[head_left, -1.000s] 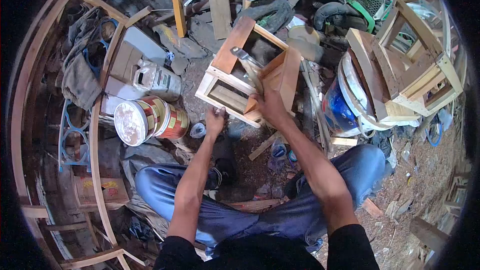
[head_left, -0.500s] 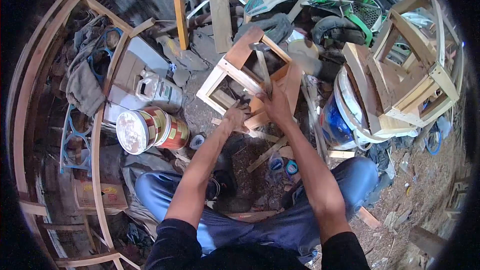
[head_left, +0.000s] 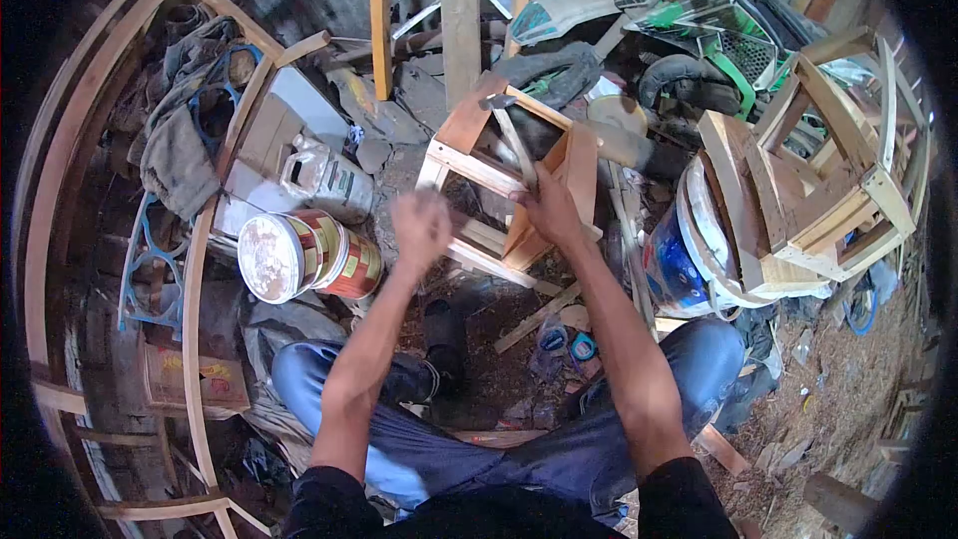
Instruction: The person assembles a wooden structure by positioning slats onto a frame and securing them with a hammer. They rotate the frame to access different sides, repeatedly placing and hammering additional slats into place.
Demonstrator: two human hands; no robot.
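In front of me a small box-like wooden frame [head_left: 477,170] stands tilted on the ground, with openings between its bars. My right hand [head_left: 549,208] is wrapped round the handle of a hammer [head_left: 515,142], which lies across the top of the frame with its head at the far end. That hand rests against the frame's near right side. My left hand [head_left: 421,228] is just left of the frame and smeared by motion. Its fingers cannot be made out, nor whether anything is in them.
Paint buckets [head_left: 269,258] and a white jug [head_left: 324,180] stand at left, beside a long curved wooden frame [head_left: 200,339]. At right, another wooden frame [head_left: 818,210] rests on a blue-and-white bucket [head_left: 679,255]. A tape measure [head_left: 583,346] lies near my right knee. Green motorcycle parts [head_left: 733,80] are piled behind.
My left hand has come off the wooden frame and moved left. The frame has turned slightly. My right hand keeps its hold on the hammer. The whole view has shifted a little.
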